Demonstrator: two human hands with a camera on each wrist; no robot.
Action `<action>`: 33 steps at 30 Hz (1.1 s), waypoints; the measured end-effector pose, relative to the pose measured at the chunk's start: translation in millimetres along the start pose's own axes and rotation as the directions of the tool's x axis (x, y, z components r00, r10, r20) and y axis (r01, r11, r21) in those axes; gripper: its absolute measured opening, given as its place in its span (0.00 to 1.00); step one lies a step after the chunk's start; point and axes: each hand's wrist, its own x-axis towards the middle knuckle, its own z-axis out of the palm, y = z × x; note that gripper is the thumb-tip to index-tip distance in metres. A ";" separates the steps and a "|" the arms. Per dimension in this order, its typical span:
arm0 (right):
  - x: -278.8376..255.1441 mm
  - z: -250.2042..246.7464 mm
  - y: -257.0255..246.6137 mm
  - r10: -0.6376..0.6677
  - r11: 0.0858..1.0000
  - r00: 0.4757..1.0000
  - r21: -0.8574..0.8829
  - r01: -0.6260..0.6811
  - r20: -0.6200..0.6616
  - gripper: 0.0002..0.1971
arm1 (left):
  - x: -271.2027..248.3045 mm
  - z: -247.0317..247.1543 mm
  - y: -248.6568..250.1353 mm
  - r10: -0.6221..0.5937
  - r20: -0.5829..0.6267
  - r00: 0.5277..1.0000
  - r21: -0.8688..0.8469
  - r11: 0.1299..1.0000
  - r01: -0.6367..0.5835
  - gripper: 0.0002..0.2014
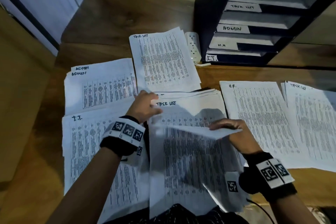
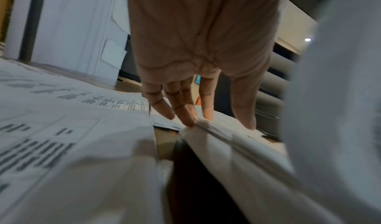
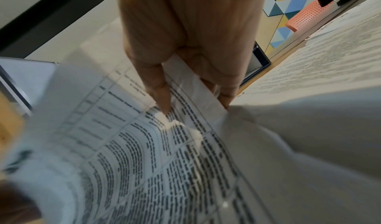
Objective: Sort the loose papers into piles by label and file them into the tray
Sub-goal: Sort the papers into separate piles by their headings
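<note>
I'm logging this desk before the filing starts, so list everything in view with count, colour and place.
Unsorted stack: one, white, centre of the desk, "TASK LIST" sheet on top.
Lifted sheet: one, white, raised over the stack's near part.
ADMIN pile: one, white, left rear.
I.T. pile: one, white, left front.
TASK LIST pile: one, white, rear centre.
H.R. pile: one, white, right.
Far-right papers: white, marked "TASK LIST", right edge.
Tray: one, dark, four labelled tiers, rear right.
Power strip: one, white, beside the tray.
Desk: wooden.
Left hand: fingers on the stack's far-left corner.
Right hand: pinches the lifted sheet.
</note>
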 end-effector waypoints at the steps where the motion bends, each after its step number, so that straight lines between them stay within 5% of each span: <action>1: -1.1 0.9 -4.3 0.015 1.000 0.999 -0.001 -0.015 -0.043 0.12 | 4.1 3.8 -0.1 -0.037 -0.007 0.999 0.004 0.999 0.037 0.29; 4: 0.5 1.1 6.9 0.009 1.000 0.988 -0.001 -0.010 -0.151 0.11 | 11.3 10.8 1.4 -0.103 0.013 0.995 0.162 0.982 0.099 0.23; 8: -3.8 0.4 3.6 -0.065 0.994 0.992 -0.098 0.055 -0.105 0.19 | -1.1 17.8 6.1 0.059 -0.070 0.996 0.430 0.903 -0.023 0.23; 10: -6.3 -1.7 1.9 -0.072 0.993 0.994 -0.102 0.063 -0.085 0.22 | -8.6 21.7 8.2 0.129 -0.173 0.976 0.286 0.955 -0.075 0.21; 12: -7.2 -3.0 2.0 -0.042 0.998 0.990 -0.056 0.035 -0.138 0.16 | -13.4 21.7 9.0 0.033 -0.168 0.985 -0.150 0.987 -0.059 0.16; 14: -5.3 -3.6 3.2 -0.012 1.000 0.979 -0.017 0.008 -0.205 0.11 | -20.4 20.6 11.2 -0.074 -0.052 0.996 -0.523 0.852 0.036 0.11; 17: 2.3 -7.4 8.3 0.012 0.998 0.956 -0.062 -0.032 -0.294 0.06 | -21.0 22.4 7.8 -0.179 0.019 0.984 -0.484 0.859 0.165 0.10; 20: 9.5 -9.5 3.5 0.011 0.976 0.959 -0.204 -0.071 -0.283 0.04 | -11.4 17.0 8.5 -0.263 -0.076 0.962 -0.482 0.854 0.195 0.04; 23: 15.6 -6.4 -8.6 0.028 0.870 0.952 -0.462 -0.173 -0.304 0.03 | -4.1 0.5 18.8 -0.310 -0.184 0.933 -0.555 0.816 0.162 0.12; 26: 25.1 0.3 -26.3 -0.022 0.775 0.913 -0.583 -0.242 -0.408 0.30 | 2.9 -8.3 24.7 -0.255 -0.240 0.937 -0.564 0.822 0.079 0.12; 28: 28.9 8.5 -50.9 -0.146 0.755 0.894 -0.632 -0.175 -0.423 0.41 | -0.2 -9.9 32.0 -0.259 -0.239 0.936 -0.582 0.809 0.076 0.13; 30: 35.1 21.3 -75.0 -0.311 0.683 0.898 -0.730 -0.016 -0.311 0.37 | -2.3 -7.6 36.4 -0.250 -0.191 0.949 -0.643 0.763 0.072 0.16; 33: 52.7 43.6 -90.5 -0.430 0.638 0.897 -0.737 0.225 -0.098 0.31 | -8.3 -4.6 43.2 -0.196 -0.131 0.972 -0.749 0.662 0.032 0.09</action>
